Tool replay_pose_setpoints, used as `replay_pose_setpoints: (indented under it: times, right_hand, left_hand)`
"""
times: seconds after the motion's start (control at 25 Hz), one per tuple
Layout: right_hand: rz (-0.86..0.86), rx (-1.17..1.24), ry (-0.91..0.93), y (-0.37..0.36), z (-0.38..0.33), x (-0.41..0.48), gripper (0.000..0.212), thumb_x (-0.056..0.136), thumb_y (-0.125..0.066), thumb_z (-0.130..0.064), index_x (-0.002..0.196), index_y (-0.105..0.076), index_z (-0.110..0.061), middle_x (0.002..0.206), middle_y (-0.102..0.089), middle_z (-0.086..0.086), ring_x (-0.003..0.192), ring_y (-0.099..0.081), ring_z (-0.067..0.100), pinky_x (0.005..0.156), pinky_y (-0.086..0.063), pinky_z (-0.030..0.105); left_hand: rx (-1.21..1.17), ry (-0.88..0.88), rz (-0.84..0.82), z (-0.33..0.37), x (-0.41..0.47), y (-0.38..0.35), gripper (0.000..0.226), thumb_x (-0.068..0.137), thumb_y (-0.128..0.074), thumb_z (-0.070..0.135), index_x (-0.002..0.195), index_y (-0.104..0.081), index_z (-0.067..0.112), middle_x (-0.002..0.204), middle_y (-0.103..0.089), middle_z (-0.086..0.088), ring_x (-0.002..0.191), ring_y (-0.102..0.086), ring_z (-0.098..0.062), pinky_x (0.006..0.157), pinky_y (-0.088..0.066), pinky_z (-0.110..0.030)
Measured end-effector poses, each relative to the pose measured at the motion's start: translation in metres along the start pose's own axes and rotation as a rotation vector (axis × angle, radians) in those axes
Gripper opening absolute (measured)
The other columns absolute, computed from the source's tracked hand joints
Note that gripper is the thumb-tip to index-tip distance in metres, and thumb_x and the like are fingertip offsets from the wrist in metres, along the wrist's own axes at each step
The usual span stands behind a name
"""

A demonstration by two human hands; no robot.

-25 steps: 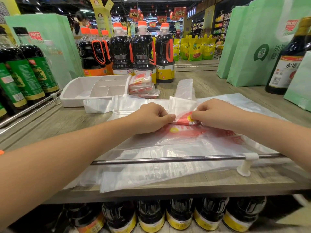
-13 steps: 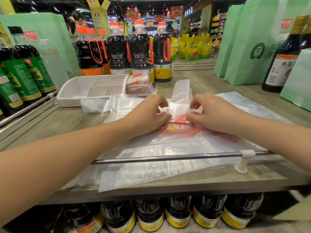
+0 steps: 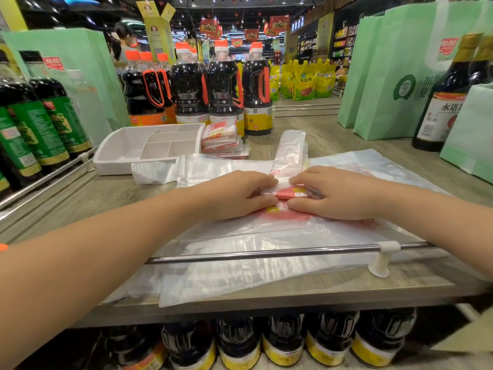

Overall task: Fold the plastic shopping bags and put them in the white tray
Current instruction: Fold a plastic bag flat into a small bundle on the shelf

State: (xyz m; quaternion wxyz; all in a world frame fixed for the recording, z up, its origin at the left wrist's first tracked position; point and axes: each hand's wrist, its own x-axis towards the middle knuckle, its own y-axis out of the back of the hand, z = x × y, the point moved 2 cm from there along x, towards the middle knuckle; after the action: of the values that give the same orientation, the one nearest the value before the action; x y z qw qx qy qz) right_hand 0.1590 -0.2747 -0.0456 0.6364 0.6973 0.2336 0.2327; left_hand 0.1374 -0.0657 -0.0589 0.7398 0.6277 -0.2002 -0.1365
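White tray (image 3: 114,166) open-topped — bottles (image 3: 225,86) behind

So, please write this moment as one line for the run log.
step: folding | left hand: pinches plastic bag | right hand: pinches it too | folded bags: stacked beside white tray

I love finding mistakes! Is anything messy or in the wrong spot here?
Yes. The pile of folded bags sits on the shelf beside the white tray, not in it. Loose plastic bags stick out under the rail to the shelf's front edge. Nothing looks spilled or broken.
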Motion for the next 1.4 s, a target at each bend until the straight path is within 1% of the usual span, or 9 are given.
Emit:
replay_pose_setpoints:
  times: [0.24, 0.4, 0.56, 0.68, 0.84, 1.0, 1.2, 1.28, 1.4]
  right_hand:
    - [0.075, 0.018, 0.103, 0.006, 0.0, -0.007, 0.046, 0.093, -0.056, -0.051, 0.135, -0.055, -0.033, 0.126, -0.061, -0.008, 0.113, -0.055, 0.012, 0.099, -0.043, 0.032]
    - [0.083, 0.104, 0.178, 0.01, 0.001, -0.02, 0.03, 0.095, -0.057, -0.042, 0.124, -0.063, -0.044, 0.112, -0.067, -0.021, 0.101, -0.06, 0.003, 0.09, -0.049, 0.03]
    - [0.092, 0.206, 0.194, 0.008, 0.006, -0.022, 0.029, 0.093, -0.059, -0.042, 0.121, -0.065, -0.048, 0.111, -0.068, -0.026, 0.099, -0.063, 0.005, 0.085, -0.052, 0.029]
    - [0.12, 0.225, 0.192, 0.005, 0.01, -0.014, 0.026, 0.095, -0.062, -0.04, 0.12, -0.068, -0.043, 0.112, -0.066, -0.024, 0.1, -0.058, -0.003, 0.081, -0.047, 0.017]
    - [0.184, 0.3, 0.166, 0.004, 0.014, -0.009, 0.017, 0.092, -0.067, -0.037, 0.107, -0.074, -0.037, 0.099, -0.069, -0.024, 0.088, -0.057, -0.014, 0.073, -0.043, 0.01]
    - [0.173, 0.352, 0.085, 0.004, 0.019, -0.008, 0.016, 0.086, -0.068, -0.052, 0.098, -0.076, -0.045, 0.095, -0.072, -0.026, 0.081, -0.067, 0.005, 0.075, -0.055, 0.029]
    - [0.125, 0.336, 0.115, -0.001, 0.018, -0.005, 0.019, 0.091, -0.065, -0.043, 0.105, -0.075, -0.034, 0.109, -0.065, -0.017, 0.093, -0.059, 0.0, 0.077, -0.041, 0.009]
    - [0.127, 0.357, 0.09, -0.002, 0.019, -0.004, 0.022, 0.092, -0.063, -0.045, 0.108, -0.074, -0.036, 0.108, -0.068, -0.013, 0.094, -0.063, 0.007, 0.084, -0.049, 0.019]
    - [0.145, 0.431, 0.029, 0.001, 0.019, -0.004, 0.019, 0.093, -0.066, -0.039, 0.109, -0.072, -0.047, 0.098, -0.073, -0.02, 0.08, -0.069, 0.015, 0.08, -0.058, 0.035]
  left_hand:
    - [0.007, -0.112, 0.111, 0.004, -0.011, 0.008, 0.04, 0.093, -0.059, 0.025, 0.134, -0.061, 0.022, 0.12, -0.067, 0.002, 0.101, -0.059, -0.011, 0.092, -0.046, -0.026]
    - [-0.142, -0.171, 0.236, 0.007, -0.03, 0.014, 0.026, 0.094, -0.063, 0.026, 0.118, -0.073, 0.021, 0.108, -0.071, 0.007, 0.094, -0.06, -0.004, 0.087, -0.047, -0.023]
    - [-0.174, -0.168, 0.171, 0.004, -0.034, 0.009, 0.027, 0.097, -0.063, 0.026, 0.122, -0.072, 0.027, 0.118, -0.07, 0.012, 0.107, -0.061, -0.002, 0.094, -0.043, -0.014]
    - [-0.176, -0.117, 0.155, -0.001, -0.027, 0.003, 0.026, 0.101, -0.056, 0.031, 0.119, -0.072, 0.024, 0.118, -0.068, 0.009, 0.109, -0.057, -0.005, 0.096, -0.042, -0.017]
    - [-0.238, -0.059, 0.122, -0.003, -0.023, -0.003, 0.029, 0.103, -0.048, 0.029, 0.12, -0.07, 0.021, 0.117, -0.054, 0.006, 0.107, -0.051, -0.004, 0.092, -0.034, -0.005]
    - [-0.206, -0.078, 0.14, -0.001, -0.02, -0.002, 0.027, 0.103, -0.051, 0.029, 0.121, -0.07, 0.024, 0.113, -0.058, 0.006, 0.101, -0.054, -0.004, 0.088, -0.039, -0.01]
    - [-0.19, -0.091, 0.231, 0.001, -0.022, 0.003, 0.019, 0.097, -0.063, 0.028, 0.108, -0.076, 0.019, 0.093, -0.065, 0.005, 0.084, -0.062, -0.011, 0.075, -0.049, -0.028]
    - [-0.26, -0.066, 0.257, 0.004, -0.024, 0.006, 0.018, 0.095, -0.065, 0.025, 0.11, -0.077, 0.024, 0.093, -0.071, 0.011, 0.084, -0.064, -0.005, 0.075, -0.05, -0.021]
    - [-0.375, 0.017, 0.262, 0.005, -0.027, 0.008, 0.021, 0.094, -0.067, 0.024, 0.112, -0.076, 0.03, 0.096, -0.076, 0.014, 0.085, -0.067, 0.002, 0.077, -0.052, -0.015]
